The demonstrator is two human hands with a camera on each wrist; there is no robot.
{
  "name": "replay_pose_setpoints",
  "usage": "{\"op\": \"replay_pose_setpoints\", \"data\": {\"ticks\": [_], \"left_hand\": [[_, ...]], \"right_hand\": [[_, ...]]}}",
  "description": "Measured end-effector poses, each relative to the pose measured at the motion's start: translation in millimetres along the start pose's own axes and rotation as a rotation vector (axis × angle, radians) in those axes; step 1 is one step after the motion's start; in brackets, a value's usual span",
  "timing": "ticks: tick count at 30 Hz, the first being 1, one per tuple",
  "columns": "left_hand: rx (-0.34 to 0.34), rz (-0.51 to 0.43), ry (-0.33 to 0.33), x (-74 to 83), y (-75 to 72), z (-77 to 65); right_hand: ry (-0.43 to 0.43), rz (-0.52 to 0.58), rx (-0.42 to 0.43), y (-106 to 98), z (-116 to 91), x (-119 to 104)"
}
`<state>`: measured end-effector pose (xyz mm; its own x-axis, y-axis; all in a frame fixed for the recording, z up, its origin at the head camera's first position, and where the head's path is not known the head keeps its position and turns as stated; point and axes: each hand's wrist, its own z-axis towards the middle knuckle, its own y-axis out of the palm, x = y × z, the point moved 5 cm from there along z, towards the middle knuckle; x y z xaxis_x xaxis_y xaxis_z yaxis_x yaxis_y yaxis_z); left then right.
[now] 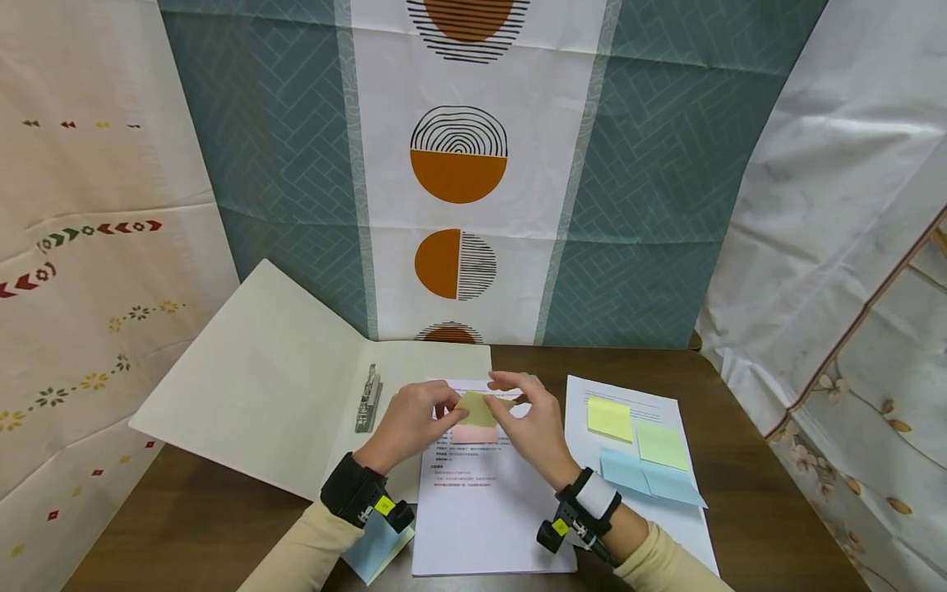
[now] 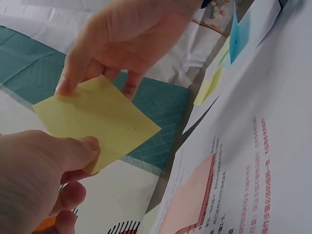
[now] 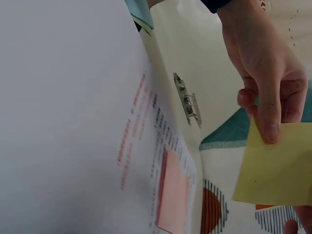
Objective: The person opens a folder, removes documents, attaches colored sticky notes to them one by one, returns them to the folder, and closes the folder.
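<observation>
A yellow sticky note point(image 2: 114, 117) is held up between both hands, above a stack of printed paper point(image 1: 488, 526). My left hand point(image 1: 411, 421) pinches one corner of it between thumb and fingers, and my right hand point(image 1: 534, 423) pinches another corner. Below it, a pink sticky note point(image 1: 475, 433) lies on the printed page, partly covered in the head view. In the right wrist view the left thumb presses on the face of the yellow note, while the right hand shows only at the lower right edge.
An open white folder point(image 1: 259, 395) with a metal clip point(image 1: 367, 400) stands at left. On the right, another printed sheet point(image 1: 695, 543) carries yellow point(image 1: 610, 418), green point(image 1: 662, 445) and blue sticky notes point(image 1: 624, 470). A blue and green note pad point(image 1: 373, 547) lies near the left forearm.
</observation>
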<state>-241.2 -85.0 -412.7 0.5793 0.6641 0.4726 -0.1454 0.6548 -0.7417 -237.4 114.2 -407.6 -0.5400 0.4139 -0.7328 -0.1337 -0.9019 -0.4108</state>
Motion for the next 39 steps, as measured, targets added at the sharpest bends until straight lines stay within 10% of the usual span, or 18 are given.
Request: {"op": "replay_pose_setpoints", "data": {"ticks": [10, 24, 31, 39], "left_hand": [[0.003, -0.082, -0.002, -3.2, -1.0, 0.0], [0.029, -0.13, -0.03, -4.1, 0.5, 0.2], [0.099, -0.137, -0.086, -7.7, -4.6, 0.1], [0.097, -0.136, -0.046, -8.6, -7.4, 0.3]], "right_hand": [[0.025, 0.008, 0.027, -4.4, 4.4, 4.0], [0.342, 0.284, -0.024, 0.7, 1.2, 20.0], [0.346, 0.278, -0.185, 11.1, -3.1, 22.3], [0.292, 0.26, -0.162, 4.6, -3.2, 28.2]]}}
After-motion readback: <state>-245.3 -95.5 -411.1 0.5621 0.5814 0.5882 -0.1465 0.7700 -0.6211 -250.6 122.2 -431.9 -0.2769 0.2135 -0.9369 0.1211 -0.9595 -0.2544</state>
